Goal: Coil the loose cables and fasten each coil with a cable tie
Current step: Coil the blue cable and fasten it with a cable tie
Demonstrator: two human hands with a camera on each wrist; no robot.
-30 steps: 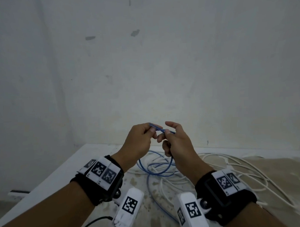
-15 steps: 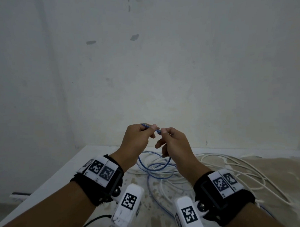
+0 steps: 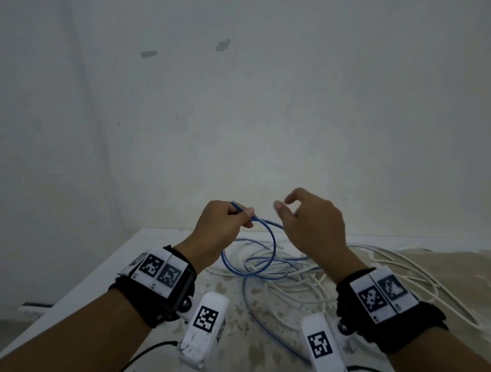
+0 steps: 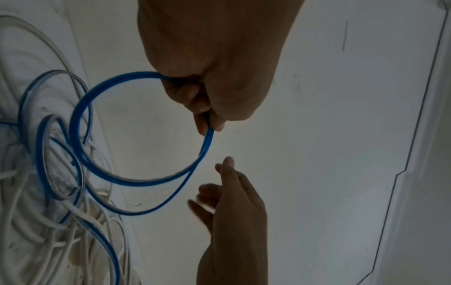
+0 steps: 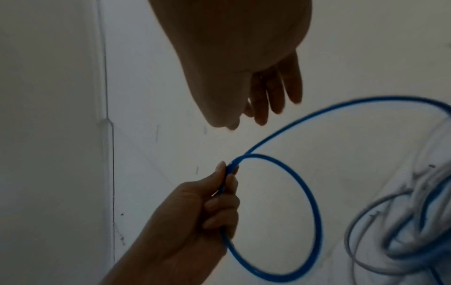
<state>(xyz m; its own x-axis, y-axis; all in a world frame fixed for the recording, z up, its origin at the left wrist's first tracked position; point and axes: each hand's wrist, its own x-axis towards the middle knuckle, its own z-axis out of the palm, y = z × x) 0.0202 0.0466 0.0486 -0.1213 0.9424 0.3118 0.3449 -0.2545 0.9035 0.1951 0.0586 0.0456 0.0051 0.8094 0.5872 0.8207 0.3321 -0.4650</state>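
Note:
My left hand is raised above the table and pinches a blue cable between thumb and fingers. The cable forms one small loop hanging from that hand, seen too as a ring in the right wrist view. The rest of the blue cable trails down into a tangle on the table. My right hand hovers just right of the left, fingers loosely curled, holding nothing. It is apart from the cable. No cable tie shows.
White cables lie tangled with the blue one across a stained white table. A bare pale wall stands close behind. The table's left edge runs diagonally toward me; a black cord hangs near my left forearm.
My right hand has let go of the blue cable and moved right, away from the left. The left hand keeps its pinch, and a loop now hangs from it.

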